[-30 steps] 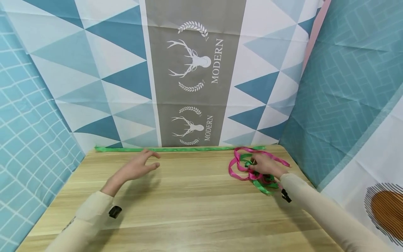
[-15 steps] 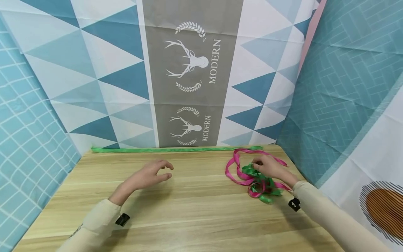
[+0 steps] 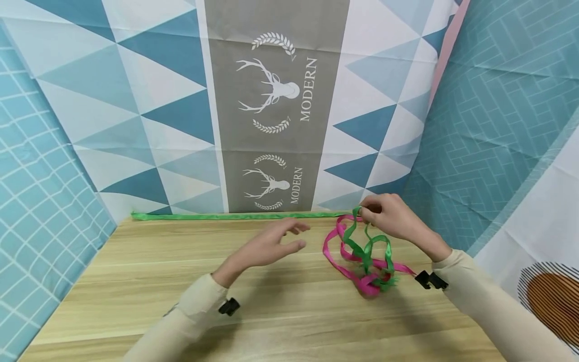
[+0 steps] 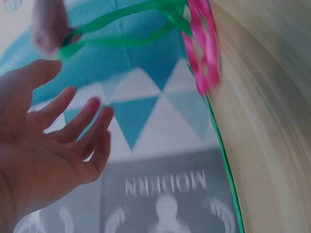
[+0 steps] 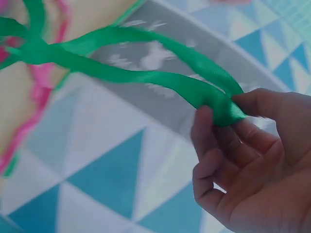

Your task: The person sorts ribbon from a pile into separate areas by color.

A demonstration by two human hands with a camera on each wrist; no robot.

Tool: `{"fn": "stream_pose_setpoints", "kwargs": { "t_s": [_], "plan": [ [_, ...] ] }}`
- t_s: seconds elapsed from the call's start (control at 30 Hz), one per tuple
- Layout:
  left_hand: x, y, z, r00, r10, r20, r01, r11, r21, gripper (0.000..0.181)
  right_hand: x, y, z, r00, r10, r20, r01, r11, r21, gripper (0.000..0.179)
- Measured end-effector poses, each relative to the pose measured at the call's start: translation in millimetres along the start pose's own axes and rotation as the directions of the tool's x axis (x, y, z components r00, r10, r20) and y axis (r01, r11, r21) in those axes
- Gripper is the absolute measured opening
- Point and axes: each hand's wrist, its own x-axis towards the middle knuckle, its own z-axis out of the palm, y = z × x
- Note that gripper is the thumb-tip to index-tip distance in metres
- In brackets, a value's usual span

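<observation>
My right hand pinches a loop of green ribbon between thumb and fingers, lifted above the table. Two strands run down from the pinch to a bunched part, which overlaps a pink ribbon. The pink ribbon lies in loose loops on the table's right side; in the left wrist view its strands show beside the green. My left hand hovers over the middle of the table, fingers relaxed and apart, holding nothing. In the left wrist view the palm shows with the fingers slightly bent.
A second green ribbon lies stretched straight along the back edge of the wooden table. Behind it rises a patterned cloth with deer heads; a blue grid cloth hangs at left and a teal one at right.
My right hand has risen, drawing the green ribbon up from the tangle into long hanging strands. The left hand has moved right towards it. The pink ribbon's near loop has shifted slightly forward.
</observation>
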Motion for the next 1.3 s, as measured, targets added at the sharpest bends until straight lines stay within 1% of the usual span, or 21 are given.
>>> {"fn": "stream_pose_setpoints", "kwargs": {
  "t_s": [0.1, 0.2, 0.23, 0.3, 0.33, 0.4, 0.47, 0.53, 0.6, 0.7, 0.77, 0.9, 1.0, 1.13, 1.23, 1.3],
  "plan": [
    [21.8, 12.2, 24.7, 0.998, 0.035, -0.046, -0.038, 0.997, -0.074, 0.056, 0.2, -19, -8, 0.998, -0.015, -0.06, 0.015, 1.0, -0.006, 0.017],
    [35.0, 18.9, 47.1, 0.996, 0.059, -0.069, -0.07, 0.983, -0.171, 0.062, -0.6, -36, -10, 0.996, -0.037, -0.084, 0.038, 0.999, 0.013, 0.015],
    [36.7, 20.2, 52.8, 0.995, 0.064, -0.071, -0.077, 0.977, -0.199, 0.06, -1.1, -40, -10, 0.996, -0.043, -0.081, 0.044, 0.999, 0.021, 0.015],
    [36.8, 20.9, 60.3, 0.995, 0.073, -0.068, -0.088, 0.961, -0.262, 0.048, -3.0, -47, -9, 0.996, -0.05, -0.072, 0.053, 0.998, 0.032, 0.015],
    [34.2, 20.1, 61.0, 0.995, 0.074, -0.068, -0.091, 0.953, -0.287, 0.04, -3.1, -50, -8, 0.996, -0.054, -0.068, 0.057, 0.998, 0.036, 0.015],
    [27.1, 19.3, 57.7, 0.996, 0.059, -0.071, -0.078, 0.945, -0.319, 0.026, -4.3, -54, -8, 0.996, -0.057, -0.065, 0.06, 0.998, 0.037, 0.016],
    [18.6, 18.3, 49.5, 0.997, 0.045, -0.07, -0.066, 0.934, -0.351, 0.021, -6.1, -54, -9, 0.997, -0.052, -0.062, 0.055, 0.998, 0.041, 0.018],
    [8.8, 17.1, 38.0, 0.998, 0.023, -0.061, -0.045, 0.922, -0.384, 0.021, -8.3, -52, -11, 0.998, -0.046, -0.039, 0.047, 0.998, 0.043, 0.021],
    [-2.0, 15.0, 25.5, 0.999, 0.006, -0.045, -0.025, 0.905, -0.425, 0.02, -10.3, -48, -13, 0.999, -0.033, 0.005, 0.033, 0.998, 0.046, 0.023],
    [-17.4, 10.8, 6.9, 0.999, -0.009, -0.041, -0.01, 0.891, -0.454, 0.016, -13.0, -41, -15, 0.997, -0.001, 0.082, -0.005, 0.998, 0.07, 0.022],
    [-26.7, 8.4, -5.6, 0.998, -0.013, -0.057, -0.015, 0.888, -0.46, 0.014, -14.0, -36, -15, 0.992, 0.025, 0.121, -0.037, 0.995, 0.098, 0.022],
    [-45.5, 3.6, -33.2, 0.993, -0.034, -0.114, -0.022, 0.888, -0.459, 0.013, -11.3, -30, -14, 0.982, 0.051, 0.181, -0.082, 0.982, 0.169, 0.023],
    [-59.3, -0.7, -53.9, 0.988, -0.041, -0.15, -0.033, 0.888, -0.458, 0.012, -7.9, -25, -11, 0.978, 0.052, 0.201, -0.089, 0.979, 0.183, 0.023],
    [-78.9, -8.7, -80.5, 0.98, -0.045, -0.195, -0.049, 0.891, -0.451, 0.01, -3.9, -18, -5, 0.98, 0.054, 0.193, -0.082, 0.987, 0.141, 0.024],
    [-95.5, -17.7, -99.9, 0.97, -0.063, -0.236, -0.044, 0.905, -0.423, 0.011, -1.6, -12, -1, 0.982, 0.068, 0.174, -0.091, 0.987, 0.13, 0.025],
    [-105.8, -27.4, -112.3, 0.962, -0.081, -0.262, -0.03, 0.917, -0.397, 0.012, -0.2, -7, 2, 0.982, 0.085, 0.166, -0.112, 0.98, 0.163, 0.025]
  ]
}}
